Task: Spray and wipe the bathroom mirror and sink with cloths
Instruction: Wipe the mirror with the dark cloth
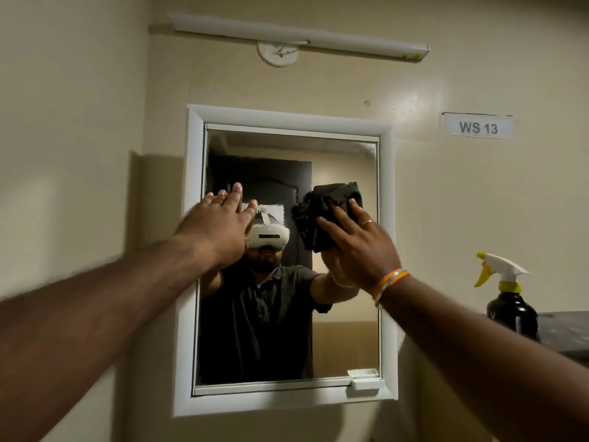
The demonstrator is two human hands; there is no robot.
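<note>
We face a cream wall with a mirror (pixel 287 314) in a white frame (pixel 387 250) at the middle of the view. Our left hand (pixel 220 223) reaches up to the left side of the glass, fingers (pixel 236 193) straight and close together, palm flat toward the mirror and holding nothing. Our right hand (pixel 360 247) presses a crumpled black cloth (pixel 322 212) against the right half of the glass, fingers spread flat over the cloth rather than curled round it. There is a ring on one finger and orange and white bands on the wrist. The cloth sits at about the mirror's mid-height, near its right edge.

To the right, well apart from the mirror, a dark spray bottle (pixel 510 304) with a white and yellow trigger stands upright on a grey ledge (pixel 567 330). Above it a paper label (pixel 478 126) on the wall reads "WS 13". A long white light fitting (pixel 299 35) runs across the wall above the mirror.
</note>
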